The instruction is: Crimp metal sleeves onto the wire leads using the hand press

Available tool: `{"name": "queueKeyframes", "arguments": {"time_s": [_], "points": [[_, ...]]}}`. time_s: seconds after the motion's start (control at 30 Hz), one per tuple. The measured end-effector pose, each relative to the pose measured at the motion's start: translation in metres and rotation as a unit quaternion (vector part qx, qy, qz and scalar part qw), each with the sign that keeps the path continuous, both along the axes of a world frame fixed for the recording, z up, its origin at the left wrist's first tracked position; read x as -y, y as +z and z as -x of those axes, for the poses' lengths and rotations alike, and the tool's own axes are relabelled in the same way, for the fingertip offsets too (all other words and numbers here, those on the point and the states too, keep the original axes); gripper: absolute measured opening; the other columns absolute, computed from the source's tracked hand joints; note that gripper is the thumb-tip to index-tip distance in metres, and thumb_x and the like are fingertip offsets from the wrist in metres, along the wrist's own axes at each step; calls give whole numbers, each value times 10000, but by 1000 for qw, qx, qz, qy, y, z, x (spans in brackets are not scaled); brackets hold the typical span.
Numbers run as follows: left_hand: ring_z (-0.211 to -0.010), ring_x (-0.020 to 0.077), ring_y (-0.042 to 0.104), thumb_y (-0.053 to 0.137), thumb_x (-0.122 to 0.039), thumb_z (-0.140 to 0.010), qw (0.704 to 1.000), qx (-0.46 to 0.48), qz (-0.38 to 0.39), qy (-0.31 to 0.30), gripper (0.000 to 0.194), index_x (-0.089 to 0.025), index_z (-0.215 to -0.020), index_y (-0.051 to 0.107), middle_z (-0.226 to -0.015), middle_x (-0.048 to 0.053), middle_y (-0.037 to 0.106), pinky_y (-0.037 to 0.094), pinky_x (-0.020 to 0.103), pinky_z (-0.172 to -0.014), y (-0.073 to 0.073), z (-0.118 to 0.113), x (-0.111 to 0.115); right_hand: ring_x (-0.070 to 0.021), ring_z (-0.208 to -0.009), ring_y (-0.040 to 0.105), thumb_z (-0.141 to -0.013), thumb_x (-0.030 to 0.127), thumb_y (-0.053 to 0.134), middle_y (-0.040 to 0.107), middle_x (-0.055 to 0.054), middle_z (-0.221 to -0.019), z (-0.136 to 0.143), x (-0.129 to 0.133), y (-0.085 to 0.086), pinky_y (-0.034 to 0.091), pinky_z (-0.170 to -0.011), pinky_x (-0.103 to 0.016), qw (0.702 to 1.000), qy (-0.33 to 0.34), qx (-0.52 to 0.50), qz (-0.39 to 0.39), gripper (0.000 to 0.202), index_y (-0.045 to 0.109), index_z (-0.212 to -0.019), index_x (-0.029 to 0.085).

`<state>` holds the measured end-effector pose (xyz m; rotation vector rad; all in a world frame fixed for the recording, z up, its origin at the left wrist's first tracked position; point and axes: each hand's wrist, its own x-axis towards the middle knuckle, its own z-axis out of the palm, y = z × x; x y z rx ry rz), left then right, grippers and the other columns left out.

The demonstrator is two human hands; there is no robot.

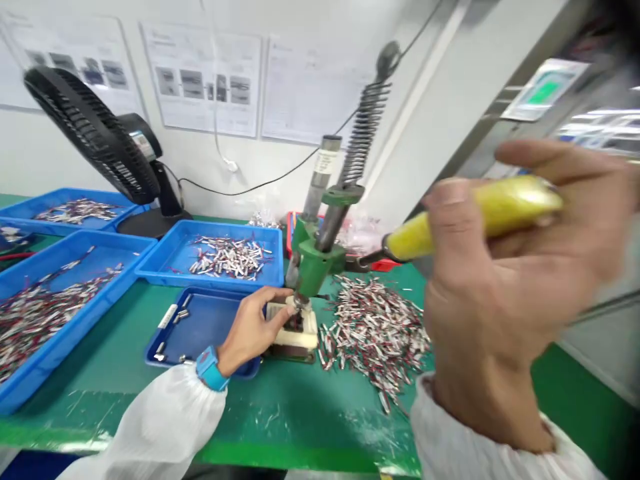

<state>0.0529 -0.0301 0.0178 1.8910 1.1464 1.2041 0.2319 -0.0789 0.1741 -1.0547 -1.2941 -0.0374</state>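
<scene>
A green hand press (pixel 320 263) with a tall coil spring (pixel 364 133) stands in the middle of the bench. At its base, my left hand (pixel 260 323) reaches in from the left, thumb and forefinger closed on a small metal part (pixel 299 303) over the pale fixture block (pixel 295 337). The part's shape is mostly hidden by the fingers and press head. My right hand (pixel 510 267), large, raised and blurred, grips the yellow lever handle (pixel 425 233), whose dark rod points toward the press.
A heap of small silvery parts with red and black wires (pixel 377 333) lies right of the press. Left stand a dark blue tray (pixel 200 347) with a few metal pieces, blue bins of wired parts (pixel 165 263), and a black fan (pixel 95 133). Papers (pixel 203 80) hang behind.
</scene>
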Motion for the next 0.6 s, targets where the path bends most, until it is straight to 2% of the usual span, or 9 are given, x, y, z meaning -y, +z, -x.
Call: {"name": "queueKeyframes", "arguments": {"time_s": [0.1,0.13,0.17,0.23,0.3,0.37,0.43,0.5,0.6], "points": [[-1087,262,688,708,-338,-861,1000,16,-2,1,225,-196,-1035,733,-1134,96,757,520,403,-981,-1,-8,-5,-217,-952,670,-913,400,661,678,-72,-1035,-28,-4,-42,524,-862,-402,996,-71,-52,-8,390,602,-1236,190],[-1077,265,687,721,-333,-845,1000,25,4,-6,189,-189,-966,735,-1116,101,757,519,406,-976,-1,-12,-8,-205,-887,667,-923,400,639,686,-65,-987,-38,-7,-64,529,-808,-374,995,-91,-36,28,307,652,-1147,190],[-1066,267,687,728,-324,-830,999,38,17,-15,154,-183,-892,729,-1098,105,755,522,406,-967,0,-15,-10,-199,-813,663,-930,398,616,698,-59,-926,-46,-10,-88,528,-751,-353,992,-74,17,103,244,690,-1046,196],[-1036,264,691,729,-299,-810,995,70,57,-40,130,-174,-788,702,-1069,106,752,538,398,-933,2,-20,-15,-211,-768,657,-924,359,599,710,-74,-899,-54,-14,-136,521,-732,-349,954,-18,168,247,220,731,-991,196],[-1006,255,697,723,-299,-806,988,83,102,-82,139,-174,-750,697,-1036,91,753,561,389,-892,8,-20,-18,-247,-848,662,-909,290,607,710,-106,-942,-51,-16,-171,506,-787,-365,888,-17,304,344,214,753,-1031,193],[-1035,262,694,721,-320,-816,980,60,131,-139,145,-186,-764,733,-1027,81,757,573,393,-881,15,-13,-20,-281,-950,651,-897,245,618,704,-127,-981,-42,-19,-189,479,-832,-375,835,-62,385,389,197,767,-1020,204],[-1142,285,662,716,-330,-832,978,14,124,-168,135,-209,-813,771,-1085,88,757,565,408,-918,23,1,-24,-293,-986,644,-885,222,619,706,-124,-979,-35,-23,-194,459,-839,-373,811,-80,414,406,166,777,-938,220],[-1222,296,624,687,-312,-861,991,-36,68,-106,147,-223,-932,780,-1190,101,733,537,433,-976,31,23,-31,-282,-960,652,-867,196,593,709,-110,-946,-37,-27,-196,453,-832,-367,817,-65,402,407,179,770,-869,224],[-1175,284,642,634,-289,-900,988,-133,-47,60,244,-213,-1112,727,-1231,109,713,492,461,-1025,41,73,-44,-272,-858,659,-783,220,576,713,-76,-845,-52,-35,-210,458,-785,-372,857,-18,332,395,154,726,-751,236]]}}
